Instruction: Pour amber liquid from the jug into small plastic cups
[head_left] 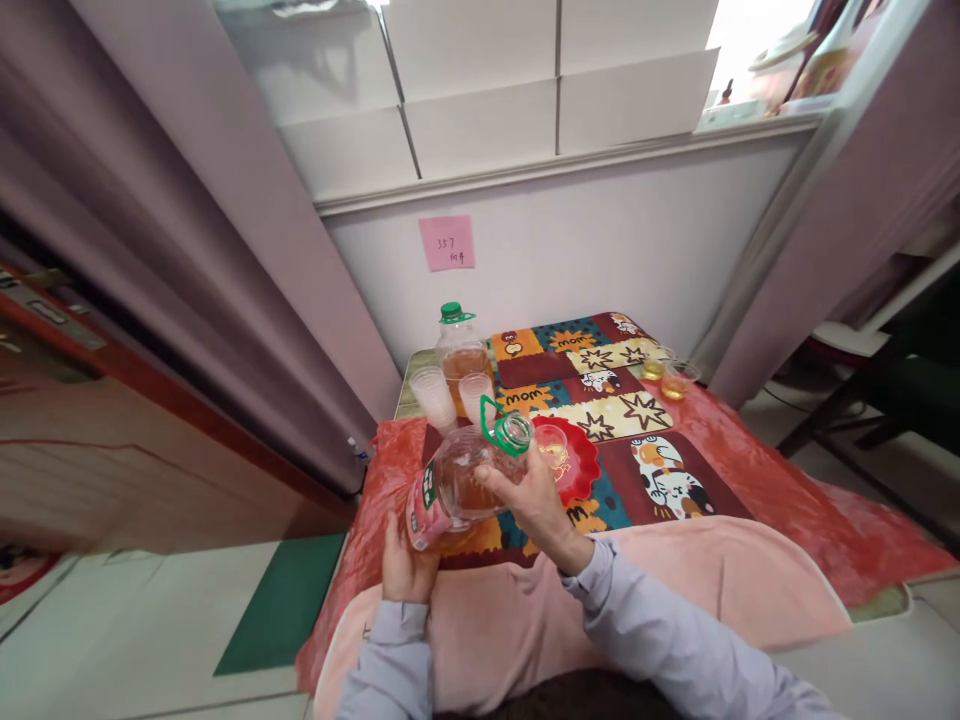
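A large clear plastic bottle point(465, 480) with a pink label and a green ring handle point(487, 420) lies tilted between my hands, its uncapped mouth up and to the right. My left hand point(409, 565) supports the labelled base from below. Closed around the shoulder near the neck is my right hand point(536, 500), thumb on top. Just right of the mouth, a clear plastic cup point(551, 440) stands on a red scalloped plate point(589, 468). Whether liquid is flowing I cannot make out.
Behind stand a green-capped bottle point(465, 365) of amber liquid and two stacks of clear cups, one at left point(431, 395). Cups of yellow liquid point(679, 380) stand at the right edge. Patterned mats point(622, 425) and a pink cloth point(712, 565) cover the table against the wall.
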